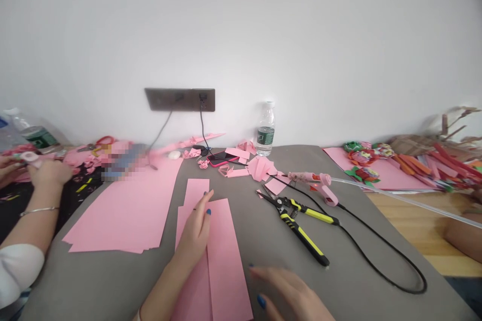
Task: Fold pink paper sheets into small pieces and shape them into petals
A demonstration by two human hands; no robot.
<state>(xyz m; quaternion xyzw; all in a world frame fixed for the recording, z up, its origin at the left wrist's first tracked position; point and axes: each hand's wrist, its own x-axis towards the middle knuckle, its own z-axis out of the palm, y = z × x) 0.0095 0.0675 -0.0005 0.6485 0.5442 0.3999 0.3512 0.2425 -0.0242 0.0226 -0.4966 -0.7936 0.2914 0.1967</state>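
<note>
My left hand point(195, 233) lies edge-down on overlapping pink paper strips point(228, 261), its fingers stretched out and pointing away from me. Its nails are dark blue. Just right of the strips, my right hand point(288, 288) hovers near the front of the grey table mat point(293, 256). That hand is somewhat blurred; thumb and fingers are apart with nothing between them. Farther right lie pliers point(295, 220) with black and yellow handles, jaws open. Behind them rests a pink glue gun point(314, 183) with a clear glue stick point(395, 198) in its back.
Large pink sheets point(128, 210) lie to the left. A water bottle point(265, 130) stands by the wall, near a phone point(222, 158) and folded pink paper pieces point(261, 168). The glue gun's black cord point(376, 271) loops rightward. At far left, a co-worker's hands point(48, 173) hold another pink glue gun.
</note>
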